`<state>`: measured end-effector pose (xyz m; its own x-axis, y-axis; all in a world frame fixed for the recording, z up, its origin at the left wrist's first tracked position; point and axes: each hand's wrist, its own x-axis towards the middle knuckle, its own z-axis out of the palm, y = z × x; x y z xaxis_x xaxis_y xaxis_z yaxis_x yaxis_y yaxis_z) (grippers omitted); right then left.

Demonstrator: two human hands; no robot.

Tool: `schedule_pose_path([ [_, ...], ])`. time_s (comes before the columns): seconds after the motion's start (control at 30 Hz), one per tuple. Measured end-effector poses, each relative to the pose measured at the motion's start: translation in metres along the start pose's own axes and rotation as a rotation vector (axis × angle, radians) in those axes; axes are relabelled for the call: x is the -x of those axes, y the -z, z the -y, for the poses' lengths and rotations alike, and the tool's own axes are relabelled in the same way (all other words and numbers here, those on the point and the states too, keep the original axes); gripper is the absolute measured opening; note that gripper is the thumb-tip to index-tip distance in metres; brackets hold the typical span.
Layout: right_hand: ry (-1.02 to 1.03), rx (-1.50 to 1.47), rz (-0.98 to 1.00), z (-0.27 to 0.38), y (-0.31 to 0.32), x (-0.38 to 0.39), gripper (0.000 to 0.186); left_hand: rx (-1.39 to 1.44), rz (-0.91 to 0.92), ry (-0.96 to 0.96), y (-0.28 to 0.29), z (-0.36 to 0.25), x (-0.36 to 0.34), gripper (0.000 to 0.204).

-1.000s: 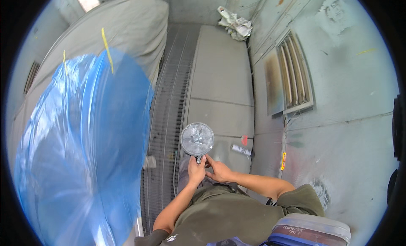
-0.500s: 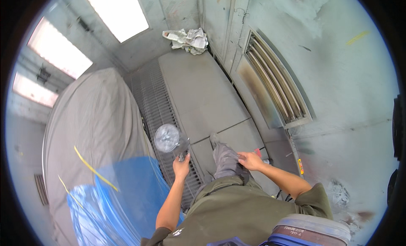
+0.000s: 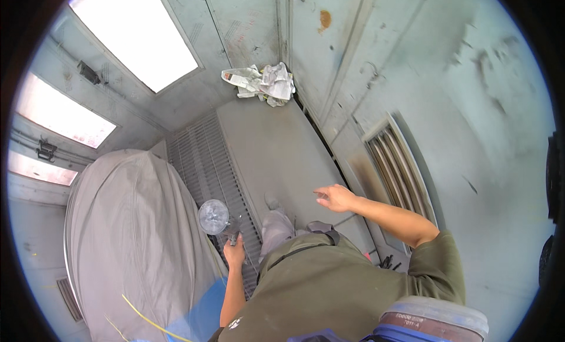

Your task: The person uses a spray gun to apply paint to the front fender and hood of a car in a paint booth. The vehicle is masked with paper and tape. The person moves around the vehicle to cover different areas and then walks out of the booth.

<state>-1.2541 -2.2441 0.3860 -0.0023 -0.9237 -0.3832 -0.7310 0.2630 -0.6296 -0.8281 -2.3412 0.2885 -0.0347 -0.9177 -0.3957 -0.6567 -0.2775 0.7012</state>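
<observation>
Closed around the handle of a spray gun [image 3: 235, 235], my left hand [image 3: 234, 254] is low beside the grey covered bulk at the left. A clear round cup [image 3: 214, 216] sits on the gun, its surface cloudy and greyish. My right hand [image 3: 334, 198] is raised over the floor panels, fingers stretched toward the left, holding nothing that shows. The grey fabric cover [image 3: 135, 218] drapes over a large long shape, hiding what is beneath. Blue plastic sheeting [image 3: 206, 312] lies against its near end.
A slatted floor grate [image 3: 203, 154] runs between the cover and flat grey panels [image 3: 276, 145]. Crumpled paper [image 3: 273, 83] lies in the far corner. On the right wall is a louvred vent [image 3: 403, 177]. Bright light panels [image 3: 138, 33] line the left wall. Yellow strips [image 3: 147, 321] stick up near the sheeting.
I have moved forward, so the blue sheeting slips toward the lower edge. My right hand has left its place near my leg, risen and stretched its fingers. The spray gun stays in my left hand.
</observation>
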Motion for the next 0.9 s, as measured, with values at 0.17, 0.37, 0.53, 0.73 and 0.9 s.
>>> schedule_pose_path([
  [0.17, 0.230, 0.029, -0.119, 0.042, 0.082, -0.159, 0.058, -0.087, 0.041, -0.256, -0.042, -0.101, -0.156, 0.044],
  [0.37, 0.373, 0.043, -0.418, 0.054, 0.219, -0.322, 0.058, -0.121, 0.167, -0.369, -0.076, -0.258, -0.306, 0.038],
  [0.53, 0.304, 0.202, -0.839, -0.031, 0.389, -0.471, 0.053, -0.103, 0.228, -0.384, -0.135, -0.338, -0.429, 0.040],
  [0.73, 0.099, 0.474, -1.307, -0.087, 0.576, -0.630, 0.064, -0.079, 0.252, -0.349, -0.187, -0.380, -0.554, 0.037],
  [0.9, -0.143, 0.387, -1.234, -0.120, 0.654, -0.714, 0.075, -0.135, 0.297, -0.470, -0.229, -0.394, -0.659, 0.036],
])
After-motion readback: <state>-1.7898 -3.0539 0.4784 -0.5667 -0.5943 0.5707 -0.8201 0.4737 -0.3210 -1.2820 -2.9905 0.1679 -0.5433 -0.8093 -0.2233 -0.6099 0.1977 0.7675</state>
